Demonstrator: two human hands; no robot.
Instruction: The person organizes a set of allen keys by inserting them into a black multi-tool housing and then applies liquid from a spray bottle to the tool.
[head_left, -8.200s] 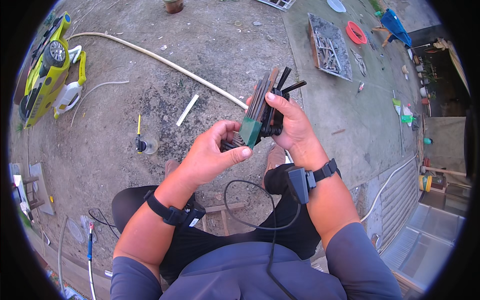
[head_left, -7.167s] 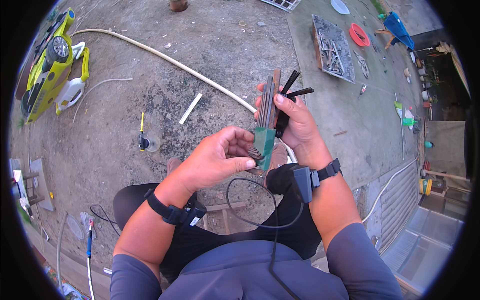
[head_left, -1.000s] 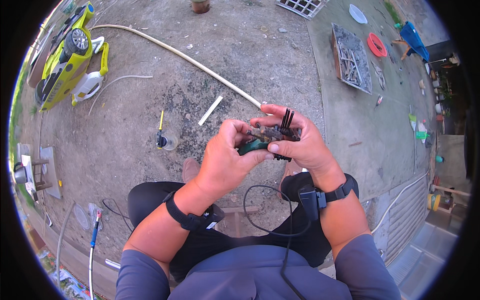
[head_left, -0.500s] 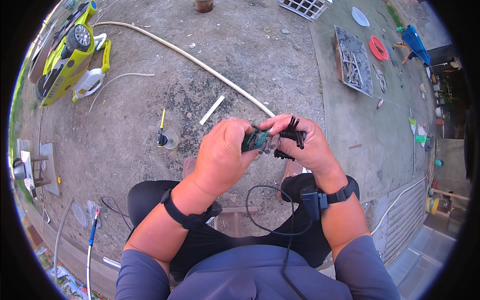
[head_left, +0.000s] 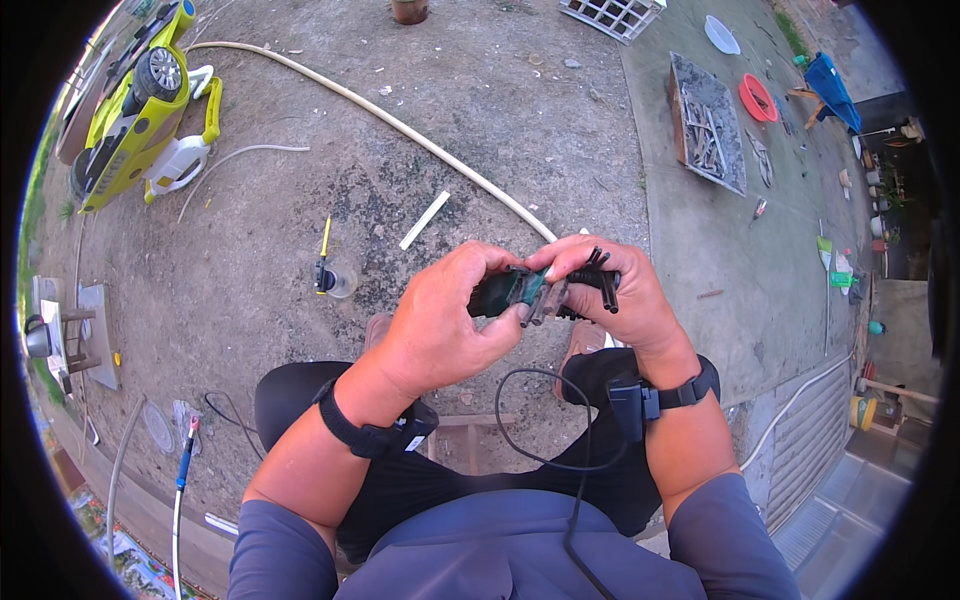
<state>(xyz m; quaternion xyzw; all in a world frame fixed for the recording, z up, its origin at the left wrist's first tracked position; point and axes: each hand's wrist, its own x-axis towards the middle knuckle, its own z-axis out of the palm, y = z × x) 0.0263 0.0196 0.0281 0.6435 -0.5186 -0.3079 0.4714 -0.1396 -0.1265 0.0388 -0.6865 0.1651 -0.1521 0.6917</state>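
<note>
- Green holder (head_left: 533, 284), dark metal rods (head_left: 541, 304) poking out, sits between both hands, beyond the knees (head_left: 300, 385)!
- Left hand (head_left: 440, 318) grasps the holder's left end.
- Right hand (head_left: 634, 305) clutches black rods (head_left: 608, 291), touching the holder's right side.
- Pale hose (head_left: 400, 124) curves away far left.

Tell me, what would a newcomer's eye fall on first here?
Probably the bright yellow-green toy car at the upper left. Next, near the centre, the left hand grips a green holder, while the right hand holds black rods. A red basin also stands out, on the ground at the upper right.
</note>
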